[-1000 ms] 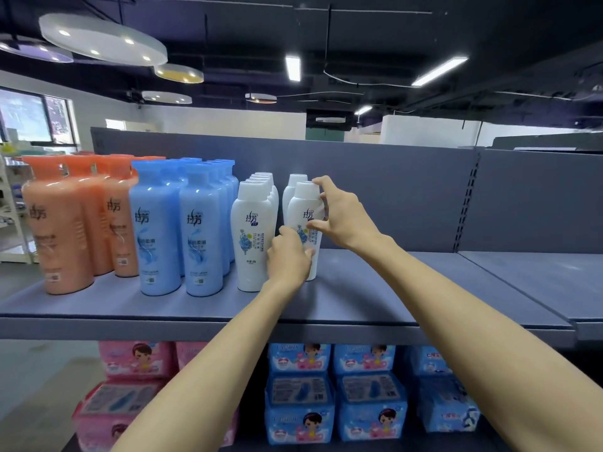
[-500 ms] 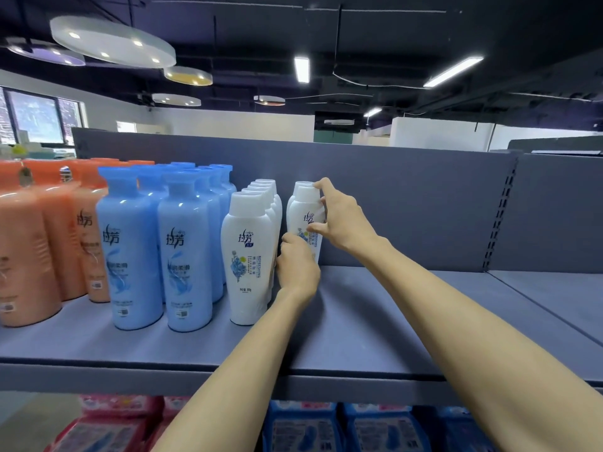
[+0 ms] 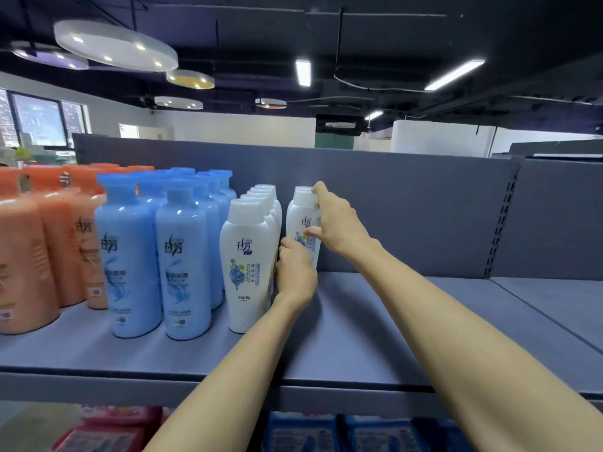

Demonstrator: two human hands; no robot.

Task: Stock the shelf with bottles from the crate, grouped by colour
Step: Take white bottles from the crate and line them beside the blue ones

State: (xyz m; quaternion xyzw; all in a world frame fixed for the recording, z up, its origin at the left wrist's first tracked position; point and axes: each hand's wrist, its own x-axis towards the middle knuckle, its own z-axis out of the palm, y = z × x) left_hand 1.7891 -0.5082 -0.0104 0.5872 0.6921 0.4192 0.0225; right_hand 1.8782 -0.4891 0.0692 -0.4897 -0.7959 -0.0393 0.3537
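We had both hands on one white bottle (image 3: 301,223) standing upright on the grey shelf (image 3: 375,327), at the right end of the stock and close to the back panel (image 3: 408,207). Our right hand (image 3: 339,223) held a narrow grip on it, forefinger over the cap and thumb on the label. Our left hand (image 3: 295,275) was curled round the bottle's lower part; we could not tell how firmly. Just left of it stood a row of white bottles (image 3: 249,259) running back from the shelf's front, a narrow gap between. Further left came the blue bottles (image 3: 182,256) in two rows, then the orange bottles (image 3: 29,249) at the edge of view. Below the shelf lay pink packs (image 3: 114,432) and blue packs (image 3: 310,433). Round lamps (image 3: 114,44) hung overhead.
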